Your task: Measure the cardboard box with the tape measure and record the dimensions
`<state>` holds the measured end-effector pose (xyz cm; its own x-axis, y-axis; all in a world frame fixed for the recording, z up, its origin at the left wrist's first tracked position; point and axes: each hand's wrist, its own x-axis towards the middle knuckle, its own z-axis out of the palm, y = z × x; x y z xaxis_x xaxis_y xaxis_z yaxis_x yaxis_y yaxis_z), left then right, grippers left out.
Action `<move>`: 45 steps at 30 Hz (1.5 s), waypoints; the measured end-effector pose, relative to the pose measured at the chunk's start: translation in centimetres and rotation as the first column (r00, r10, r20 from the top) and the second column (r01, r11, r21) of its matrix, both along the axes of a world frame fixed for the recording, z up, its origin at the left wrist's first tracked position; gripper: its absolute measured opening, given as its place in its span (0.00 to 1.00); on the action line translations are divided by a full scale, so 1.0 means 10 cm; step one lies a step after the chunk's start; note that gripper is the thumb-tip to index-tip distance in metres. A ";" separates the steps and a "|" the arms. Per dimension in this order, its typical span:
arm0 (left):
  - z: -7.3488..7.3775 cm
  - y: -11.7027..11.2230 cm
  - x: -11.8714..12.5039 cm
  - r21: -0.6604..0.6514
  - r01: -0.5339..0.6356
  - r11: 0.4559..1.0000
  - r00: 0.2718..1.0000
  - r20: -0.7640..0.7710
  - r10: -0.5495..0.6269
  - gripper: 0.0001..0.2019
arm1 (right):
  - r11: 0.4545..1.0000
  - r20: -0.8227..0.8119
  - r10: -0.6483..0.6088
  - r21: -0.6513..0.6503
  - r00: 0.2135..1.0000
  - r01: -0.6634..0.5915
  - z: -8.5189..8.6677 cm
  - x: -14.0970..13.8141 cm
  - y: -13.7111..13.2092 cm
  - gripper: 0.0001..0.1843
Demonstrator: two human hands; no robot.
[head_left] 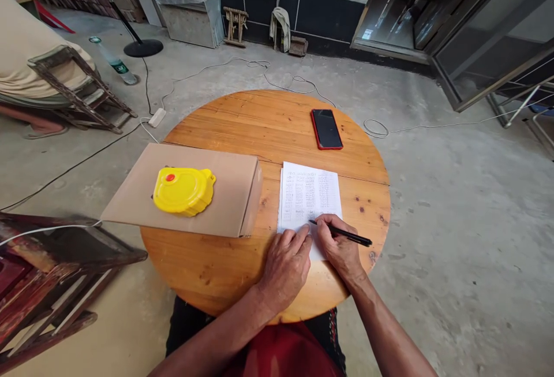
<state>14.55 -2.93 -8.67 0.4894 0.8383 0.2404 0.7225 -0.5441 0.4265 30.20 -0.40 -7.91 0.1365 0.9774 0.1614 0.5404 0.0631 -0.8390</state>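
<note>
A white sheet of paper [308, 192] covered with rows of handwriting lies on a round wooden table [242, 134]. My right hand [340, 247] grips a black pen [346, 234] whose tip rests on the lower part of the sheet. Beside it, my left hand [286, 267] lies with fingers loosely curled, pressing the sheet's lower left corner. A flat cardboard box [229, 204] sits to the left, overhanging the table edge, with a yellow tape measure [184, 191] on top. A phone with a red case [326, 129] lies face up at the far side.
A dark wooden chair frame [56, 273] stands at the lower left. Cables [277, 79] and a power strip [157, 117] run across the concrete floor behind the table. A folding lounger [64, 82] and a bottle [115, 62] stand at the far left.
</note>
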 end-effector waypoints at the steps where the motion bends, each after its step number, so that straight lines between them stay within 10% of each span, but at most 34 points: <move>1: 0.00 0.00 0.00 -0.001 -0.002 1.000 1.000 0.001 0.002 0.18 | 1.000 0.003 0.004 0.007 1.000 -0.004 -0.01 0.00 0.00 0.09; 45: 0.00 0.01 0.01 0.006 -0.015 1.000 1.000 0.023 0.015 0.19 | 0.998 0.064 -0.024 0.059 0.998 0.020 0.00 -0.01 0.00 0.10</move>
